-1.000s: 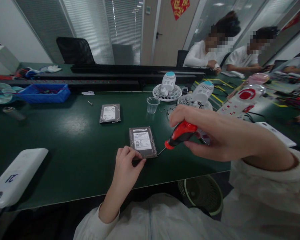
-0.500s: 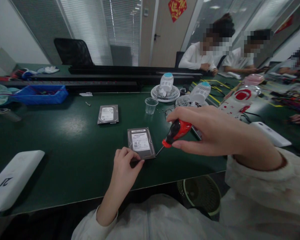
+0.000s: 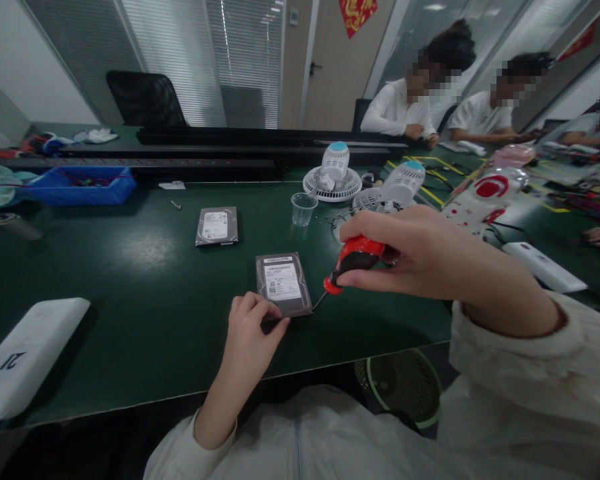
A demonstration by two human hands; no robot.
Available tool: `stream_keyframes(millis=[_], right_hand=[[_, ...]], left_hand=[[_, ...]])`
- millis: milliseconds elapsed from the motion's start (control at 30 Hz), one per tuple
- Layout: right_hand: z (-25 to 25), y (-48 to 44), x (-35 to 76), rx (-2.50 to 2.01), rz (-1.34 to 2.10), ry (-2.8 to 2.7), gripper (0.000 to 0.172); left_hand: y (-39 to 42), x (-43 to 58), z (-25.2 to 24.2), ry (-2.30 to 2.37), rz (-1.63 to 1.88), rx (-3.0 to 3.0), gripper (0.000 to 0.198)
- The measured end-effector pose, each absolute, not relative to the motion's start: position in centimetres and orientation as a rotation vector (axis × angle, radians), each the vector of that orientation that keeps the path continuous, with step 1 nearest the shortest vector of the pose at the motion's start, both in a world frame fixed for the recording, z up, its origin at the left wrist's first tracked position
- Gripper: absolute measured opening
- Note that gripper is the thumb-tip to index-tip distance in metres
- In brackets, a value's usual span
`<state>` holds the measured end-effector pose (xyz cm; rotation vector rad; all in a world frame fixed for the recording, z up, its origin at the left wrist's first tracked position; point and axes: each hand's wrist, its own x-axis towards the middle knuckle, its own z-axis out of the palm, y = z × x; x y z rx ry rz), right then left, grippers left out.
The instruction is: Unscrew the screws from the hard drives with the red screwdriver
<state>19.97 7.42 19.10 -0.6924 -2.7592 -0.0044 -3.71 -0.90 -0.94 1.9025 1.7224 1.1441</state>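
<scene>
A hard drive point(image 3: 283, 283) lies label-up on the green table point(image 3: 145, 293) in front of me. My left hand point(image 3: 253, 331) pinches its near left corner, fingers closed on the edge. My right hand point(image 3: 420, 257) is wrapped round a red and black screwdriver point(image 3: 353, 260). The thin shaft slants down and its tip meets the drive's near right corner. A second hard drive point(image 3: 217, 225) rests farther back on the left.
A clear plastic cup point(image 3: 301, 209), two small white fans point(image 3: 334, 175) and loose screws sit behind the drive. A blue tray point(image 3: 83, 185) is far left, a white device point(image 3: 23, 360) near left. Other people sit at the far right. A green basket point(image 3: 405, 387) is under the table edge.
The screwdriver handle has turned and shifted slightly in my right hand while its tip stays at the drive's corner. My left hand has kept its hold.
</scene>
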Motion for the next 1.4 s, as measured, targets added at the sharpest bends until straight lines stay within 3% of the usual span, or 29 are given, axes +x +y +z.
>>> stream_keyframes(millis=[233, 400, 533, 700, 867, 1100, 1400], right_hand=[[20.0, 6.7, 20.2, -0.722, 0.097, -2.851, 0.046], [20.1, 6.7, 20.0, -0.887, 0.047, -2.839, 0.022], [20.0, 7.0, 19.9, -0.985, -0.131, -2.762, 0.045], [19.7, 7.5, 19.8, -0.748, 0.055, -2.761, 0.027], [19.1, 7.7, 19.6, -0.702, 0.206, -2.691, 0.034], [19.3, 7.5, 19.3, -0.859, -0.047, -2.745, 0.044], [19.6, 7.3, 20.3, -0.692, 0.199, -2.790, 0.033]], left_hand=[[-0.8, -3.9, -1.2, 1.707, 1.168, 1.901, 0.015], [-0.7, -4.0, -1.3, 1.700, 1.169, 1.909, 0.015], [-0.6, -4.0, -1.2, 1.711, 1.170, 1.904, 0.015], [-0.6, -4.0, -1.1, 1.720, 1.159, 1.914, 0.014], [-0.8, -3.8, -1.1, 1.715, 1.158, 1.920, 0.015], [-0.8, -3.6, -1.1, 1.709, 1.169, 1.931, 0.016], [-0.7, -3.9, -1.2, 1.695, 1.171, 1.942, 0.017]])
